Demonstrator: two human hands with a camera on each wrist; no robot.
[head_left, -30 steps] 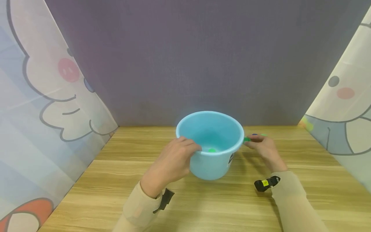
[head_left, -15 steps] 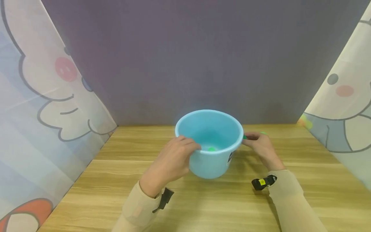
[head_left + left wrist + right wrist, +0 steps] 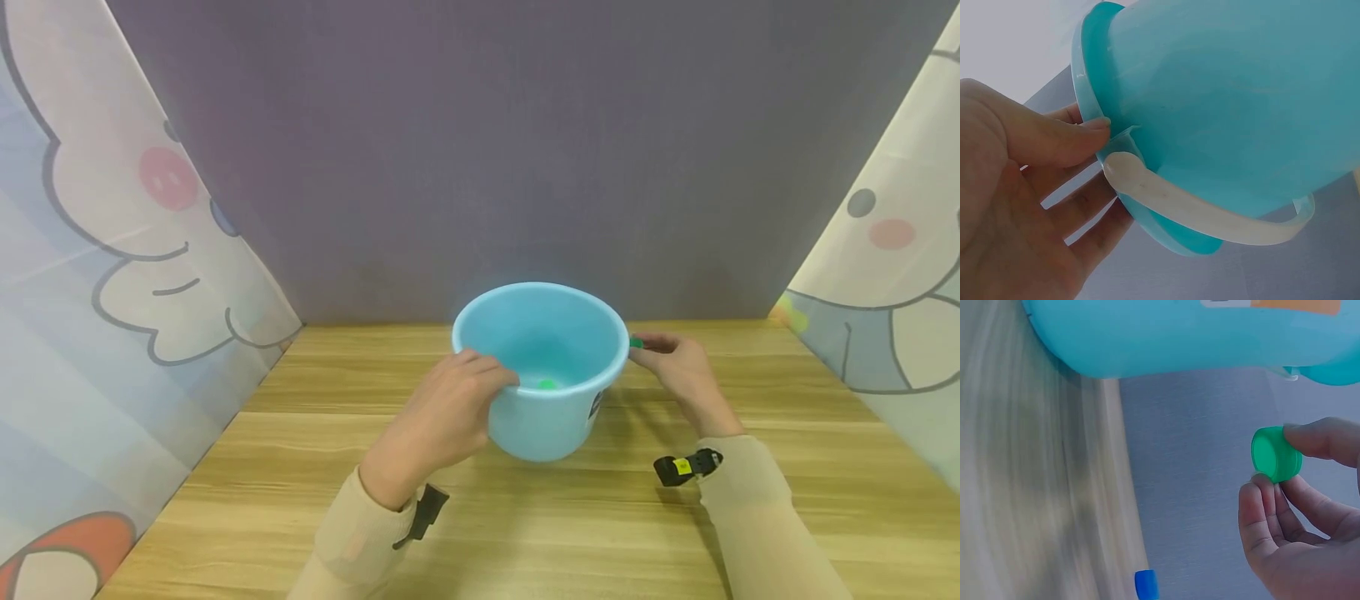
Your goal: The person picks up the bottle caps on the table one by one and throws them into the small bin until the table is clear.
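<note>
A light blue bucket (image 3: 542, 429) stands on the wooden table, a white handle (image 3: 1210, 215) hanging along its side. My left hand (image 3: 450, 408) grips its near left rim, thumb outside, as the left wrist view also shows. Just beyond the right rim, my right hand (image 3: 686, 375) pinches a green bottle cap (image 3: 1277, 454) between thumb and fingers. The cap is clear of the table, its open side facing left in the right wrist view. Inside the bucket, on its floor, lies a small bright green piece (image 3: 548, 384), partly cut off by the near rim.
A blue cap (image 3: 1147, 585) sits near the table's far edge in the right wrist view; the head view hides it behind my right hand. A dark grey panel (image 3: 480, 167) rises behind the table (image 3: 315, 367). Cartoon-printed curtains (image 3: 172, 275) flank both sides.
My right hand has risen slightly beside the rim with the green cap. The blue and light green pieces behind it have become hidden in the head view. My left hand stays on the rim.
</note>
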